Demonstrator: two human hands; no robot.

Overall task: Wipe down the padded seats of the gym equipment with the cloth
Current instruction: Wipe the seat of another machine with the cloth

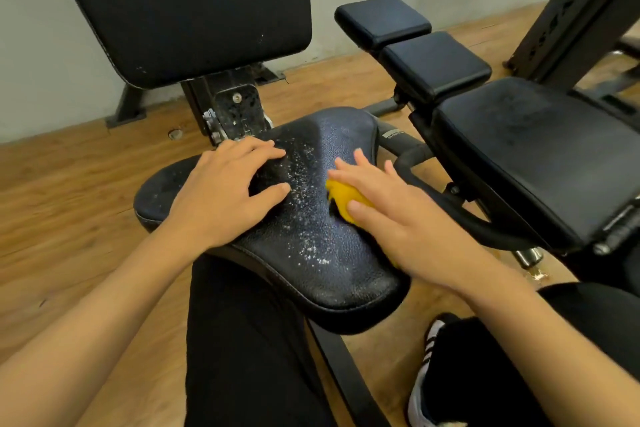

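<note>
From the head camera, I am looking down at a black, pebble-textured padded seat (311, 229) with rounded edges. It is speckled with white droplets (304, 184) down its middle. My left hand (225, 194) is resting flat on the seat's left part, fingers spread and holding nothing. My right hand (398, 215) is pressing a bunched yellow cloth (341, 199) against the right side of the seat with straight fingers. The cloth is showing only beneath my thumb and forefinger. My two hands are lying apart, with the wet streak between them. Behind the seat a wide black backrest pad (187, 7) is standing upright. To the right, a second black bench with three cushions (540, 149) is sitting just beside the seat. A brown wooden plank floor (69, 201) is lying under everything.
</note>
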